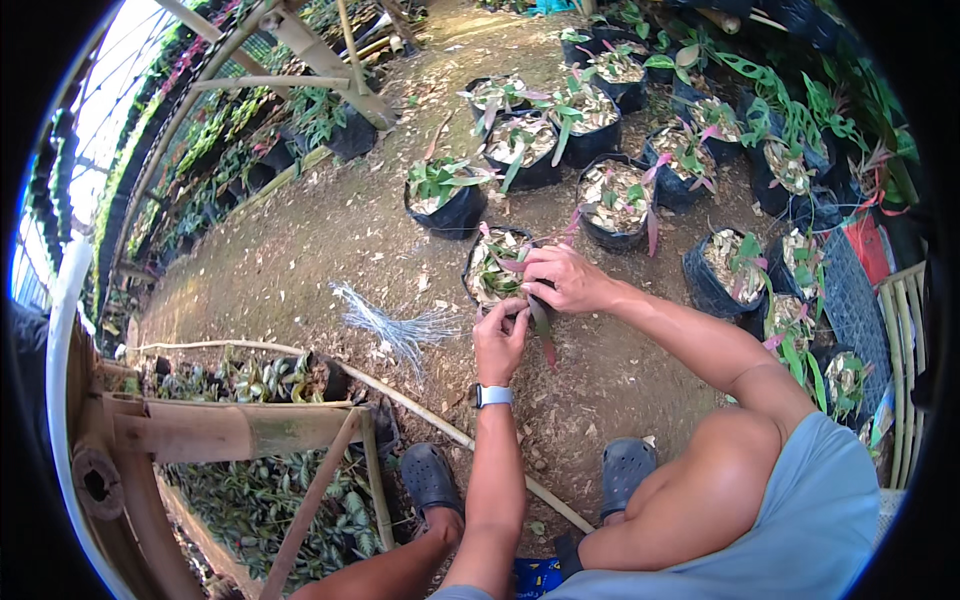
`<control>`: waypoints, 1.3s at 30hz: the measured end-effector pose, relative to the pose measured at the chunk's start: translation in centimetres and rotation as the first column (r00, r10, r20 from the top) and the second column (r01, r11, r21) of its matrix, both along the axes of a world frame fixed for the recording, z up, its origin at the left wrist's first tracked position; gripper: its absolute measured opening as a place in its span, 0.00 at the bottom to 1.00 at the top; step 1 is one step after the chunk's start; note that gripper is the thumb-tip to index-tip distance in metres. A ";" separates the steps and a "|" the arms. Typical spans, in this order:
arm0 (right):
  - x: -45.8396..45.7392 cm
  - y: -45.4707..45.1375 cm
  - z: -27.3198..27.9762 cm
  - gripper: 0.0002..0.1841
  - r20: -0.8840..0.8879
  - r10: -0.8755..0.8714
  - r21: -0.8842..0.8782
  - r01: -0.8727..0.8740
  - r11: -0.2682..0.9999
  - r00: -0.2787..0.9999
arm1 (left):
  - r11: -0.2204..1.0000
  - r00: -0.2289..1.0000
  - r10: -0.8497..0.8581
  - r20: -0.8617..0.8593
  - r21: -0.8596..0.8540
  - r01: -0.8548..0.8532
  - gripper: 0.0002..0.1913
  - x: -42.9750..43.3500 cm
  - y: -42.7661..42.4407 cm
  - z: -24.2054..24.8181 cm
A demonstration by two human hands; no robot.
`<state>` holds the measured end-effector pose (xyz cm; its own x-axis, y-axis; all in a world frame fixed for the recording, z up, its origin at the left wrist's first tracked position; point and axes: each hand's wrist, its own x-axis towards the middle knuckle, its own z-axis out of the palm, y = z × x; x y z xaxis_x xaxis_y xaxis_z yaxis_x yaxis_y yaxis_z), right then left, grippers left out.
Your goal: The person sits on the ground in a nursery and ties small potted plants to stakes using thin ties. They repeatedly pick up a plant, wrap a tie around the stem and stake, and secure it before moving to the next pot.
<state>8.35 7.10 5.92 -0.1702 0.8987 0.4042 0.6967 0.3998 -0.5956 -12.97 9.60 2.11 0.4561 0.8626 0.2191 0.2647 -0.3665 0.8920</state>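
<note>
Both my hands meet at the right side of a black plastic grow bag [471, 281] holding a leafy plant [501, 274] in pale wood chips. My left hand [501, 337], with a watch on its wrist, pinches with thumb and fingers at the bag's near right rim. My right hand [562, 277] is just above and to the right, its fingertips curled in at the plant's leaves. A long green and reddish leaf [543, 330] hangs down between and below the hands. What exactly the fingertips hold is too small to tell. A bundle of thin wires or strings [397, 322] lies on the soil to the left.
Several potted plants in black bags [529, 169] stand beyond and to the right. A thin bamboo pole [420, 405] crosses the ground near my clogs [431, 476]. A bamboo frame [210, 431] stands at lower left over low plants. Wire mesh [855, 307] lies at far right.
</note>
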 end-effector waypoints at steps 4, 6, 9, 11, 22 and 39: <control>-1.1 0.0 0.2 0.10 -0.082 -0.070 0.022 0.072 0.997 0.994 | 0.940 0.995 0.006 -0.100 0.340 0.029 0.08 -0.2 0.3 0.3; -1.5 0.1 0.4 0.10 -0.102 -0.099 0.019 0.102 0.995 0.990 | 0.869 0.998 -0.011 -0.063 0.493 0.041 0.10 -0.1 0.4 0.3; -1.8 0.2 0.6 0.09 -0.141 -0.133 0.004 0.135 0.991 0.981 | 0.825 0.997 0.004 -0.076 0.563 0.040 0.09 -0.2 0.4 0.4; -1.8 0.2 0.6 0.09 -0.162 -0.135 -0.066 0.125 0.990 0.978 | 0.947 0.997 -0.046 -0.066 0.316 0.064 0.08 -0.5 0.0 0.6; -1.5 0.4 0.3 0.09 -0.154 -0.078 -0.040 0.072 0.997 0.985 | 0.921 0.984 0.052 0.169 -0.389 0.018 0.07 -0.2 0.5 -0.4; -2.8 -0.9 0.0 0.10 -0.211 -0.234 -0.031 0.232 0.972 0.949 | 0.985 0.988 0.135 -0.070 -0.095 -0.141 0.16 0.3 -0.4 1.8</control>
